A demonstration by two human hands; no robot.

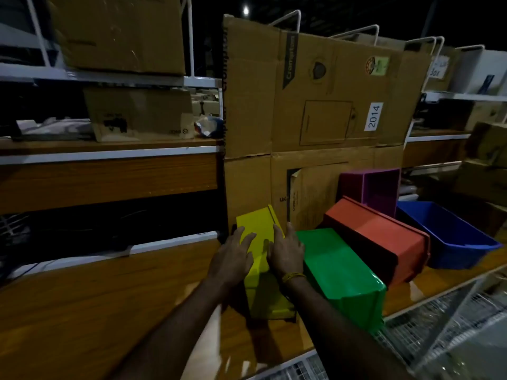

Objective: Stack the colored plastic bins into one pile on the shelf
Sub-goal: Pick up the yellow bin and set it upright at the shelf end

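Head view: both hands, left hand and right hand, lie flat and unclenched on the yellow bin (leftmost on the wooden shelf), its long axis running away from them.

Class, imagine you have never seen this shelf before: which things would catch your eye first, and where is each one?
First, the row of bright plastic bins on the wooden shelf: yellow plastic bin under both hands, left hand and right hand, then green plastic bin, orange plastic bin, blue plastic bin. A purple plastic bin stands behind, against the tall flattened cardboard box.
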